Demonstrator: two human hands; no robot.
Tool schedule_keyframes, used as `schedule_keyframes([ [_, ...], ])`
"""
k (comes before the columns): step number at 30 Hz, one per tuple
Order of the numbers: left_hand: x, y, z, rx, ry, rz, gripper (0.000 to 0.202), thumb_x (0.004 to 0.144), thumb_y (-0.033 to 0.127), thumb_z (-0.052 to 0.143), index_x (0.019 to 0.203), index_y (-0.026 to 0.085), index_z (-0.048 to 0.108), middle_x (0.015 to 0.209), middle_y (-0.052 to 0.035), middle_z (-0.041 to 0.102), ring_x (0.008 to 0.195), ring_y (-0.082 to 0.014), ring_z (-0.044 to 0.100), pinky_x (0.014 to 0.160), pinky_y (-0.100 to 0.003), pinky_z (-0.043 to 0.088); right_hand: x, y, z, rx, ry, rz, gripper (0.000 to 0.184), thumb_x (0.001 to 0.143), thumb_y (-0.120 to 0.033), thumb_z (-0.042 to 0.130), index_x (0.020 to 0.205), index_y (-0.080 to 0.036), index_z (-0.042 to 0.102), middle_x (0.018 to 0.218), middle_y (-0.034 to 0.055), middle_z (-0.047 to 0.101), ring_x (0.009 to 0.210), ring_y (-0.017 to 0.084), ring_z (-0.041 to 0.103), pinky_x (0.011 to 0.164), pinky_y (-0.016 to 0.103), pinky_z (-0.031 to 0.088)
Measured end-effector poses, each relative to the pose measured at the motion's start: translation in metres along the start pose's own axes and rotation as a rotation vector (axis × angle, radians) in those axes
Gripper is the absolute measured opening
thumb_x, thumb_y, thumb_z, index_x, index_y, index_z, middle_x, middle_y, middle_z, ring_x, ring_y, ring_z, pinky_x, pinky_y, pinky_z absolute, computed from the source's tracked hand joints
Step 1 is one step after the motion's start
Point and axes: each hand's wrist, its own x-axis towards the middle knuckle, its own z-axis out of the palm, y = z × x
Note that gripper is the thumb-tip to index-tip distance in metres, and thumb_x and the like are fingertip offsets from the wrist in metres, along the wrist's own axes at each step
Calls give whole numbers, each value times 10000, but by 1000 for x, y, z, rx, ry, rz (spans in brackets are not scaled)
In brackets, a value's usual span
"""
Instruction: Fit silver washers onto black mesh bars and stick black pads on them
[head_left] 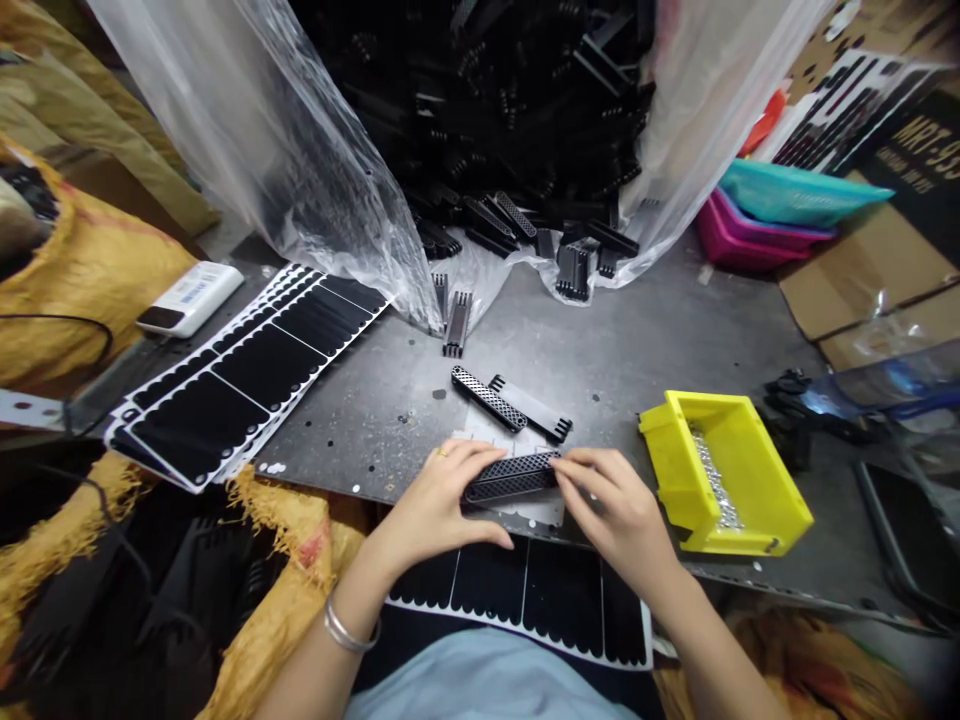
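A black plastic strip with a diamond-patterned face (514, 477) is at the table's front edge between my two hands. My left hand (439, 500) curls around its left end, fingers along the far side and thumb stretched out in front. At the strip's right end, my right hand (611, 505) is closed in a pinch; whatever its fingertips hold is too small to make out. Just beyond lie another patterned strip (489, 398) and a toothed black piece (536, 408). Below my hands, a sheet of black stickers (525, 590) rests across my lap.
To the right stands a yellow bin (757, 480) with small silvery parts (716, 480). A clear plastic bag (360, 180) spills black pieces at the back. Sticker sheets (247, 370) and a white device (196, 296) lie left. A dark phone-like object (907, 540) is far right.
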Motion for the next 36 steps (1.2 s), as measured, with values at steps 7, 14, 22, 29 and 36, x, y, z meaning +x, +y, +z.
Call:
schedule_keyframes([
  [7,-7,-5,27,74,194,-71,677,882,184,737,1487,293,456,1542,-145,394,1416,-338,464,1162,-527,435,91,13,31,19,-279,69,275,979,-210,641,1244,-218,715,1147,108,716,1059,270,660,945,459,563],
  [14,0,-7,23,86,95,-63,1003,837,90,657,1650,317,116,1570,-141,408,1489,-348,369,1233,-593,307,71,36,-17,279,-526,94,215,1041,-305,583,1143,-294,772,1160,48,725,1119,225,648,1035,421,509],
  [22,2,-3,28,141,168,-130,1333,745,421,892,1666,324,-68,1687,-192,191,1571,-446,186,1235,-671,254,86,41,7,115,-469,110,300,1036,-318,570,1301,-272,705,1199,89,695,1136,256,637,1051,468,505],
  [29,6,-9,34,151,161,-114,1196,760,184,845,1666,356,84,1504,-149,447,1433,-387,430,1183,-607,388,151,36,19,4,-632,-129,268,1051,-240,526,1019,-231,792,1113,71,717,1029,208,646,952,371,529],
  [36,1,-7,30,28,211,-114,1278,652,431,966,1642,358,161,1571,-152,358,1485,-412,369,1220,-657,334,244,9,78,-84,-494,-184,331,897,-2,636,1130,-188,778,1241,111,691,1269,273,528,1097,428,356],
])
